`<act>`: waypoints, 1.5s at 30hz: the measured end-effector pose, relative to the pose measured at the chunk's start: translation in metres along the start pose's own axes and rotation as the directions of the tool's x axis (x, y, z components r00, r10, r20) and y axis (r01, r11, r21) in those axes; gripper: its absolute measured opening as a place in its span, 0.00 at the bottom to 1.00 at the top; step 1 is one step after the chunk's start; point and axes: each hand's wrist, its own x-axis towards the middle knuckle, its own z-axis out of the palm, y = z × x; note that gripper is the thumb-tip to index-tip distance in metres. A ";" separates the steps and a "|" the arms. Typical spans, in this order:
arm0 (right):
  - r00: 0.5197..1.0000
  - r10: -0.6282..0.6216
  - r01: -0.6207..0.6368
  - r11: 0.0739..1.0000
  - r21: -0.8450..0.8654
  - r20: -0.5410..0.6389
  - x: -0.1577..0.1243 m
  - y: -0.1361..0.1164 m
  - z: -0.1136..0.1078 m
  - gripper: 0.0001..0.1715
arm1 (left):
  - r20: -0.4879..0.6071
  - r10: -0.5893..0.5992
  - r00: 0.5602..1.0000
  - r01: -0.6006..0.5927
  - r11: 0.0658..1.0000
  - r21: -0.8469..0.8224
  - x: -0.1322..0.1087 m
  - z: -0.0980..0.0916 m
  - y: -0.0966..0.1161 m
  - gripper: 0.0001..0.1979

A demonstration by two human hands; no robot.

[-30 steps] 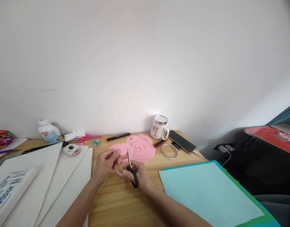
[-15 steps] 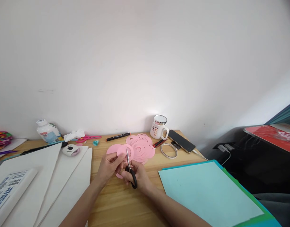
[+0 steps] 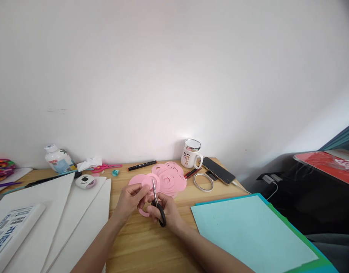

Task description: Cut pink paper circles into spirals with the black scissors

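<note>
My left hand [image 3: 132, 198] pinches a round piece of pink paper [image 3: 147, 182] at the middle of the desk. Black-handled scissors [image 3: 159, 213] are in my right hand [image 3: 168, 214], with their blades upright against the right part of that paper. The fingers of both hands nearly meet below it. Just behind lies a pile of pink paper circles and rings [image 3: 174, 181], and part of another pink piece shows under my hands.
A white mug [image 3: 190, 156], a phone [image 3: 218, 170], a roll of tape [image 3: 203, 188] and a black marker [image 3: 142, 165] stand or lie behind. Light blue sheets [image 3: 248, 231] are on the right, white sheets [image 3: 90, 231] on the left, a white bottle [image 3: 59, 161] at the back left.
The pinched pink piece has turned slightly, and the ring-shaped edge hanging under my hands shows more. Both hands hold nearly the same place, and the scissors have barely shifted.
</note>
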 end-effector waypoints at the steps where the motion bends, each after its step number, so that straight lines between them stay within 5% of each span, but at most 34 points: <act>1: 1.000 0.003 -0.003 1.000 0.002 -0.001 0.000 0.000 0.000 0.25 | -0.005 0.006 1.000 -0.006 1.000 -0.002 0.000 0.000 0.000 0.20; 15: 1.000 0.003 -0.002 1.000 0.022 -0.009 -0.001 0.000 0.002 0.25 | -0.109 0.149 0.983 -0.155 0.987 -0.047 0.003 -0.005 -0.003 0.18; 29: 1.000 -0.007 0.007 1.000 0.022 -0.008 0.000 -0.003 0.001 0.27 | -0.015 0.065 0.998 -0.062 0.989 0.134 -0.003 0.001 0.001 0.22; 45: 1.000 0.007 -0.006 1.000 0.005 -0.002 0.000 -0.001 0.000 0.26 | -0.080 0.077 0.994 -0.073 0.996 0.054 -0.001 -0.002 0.002 0.15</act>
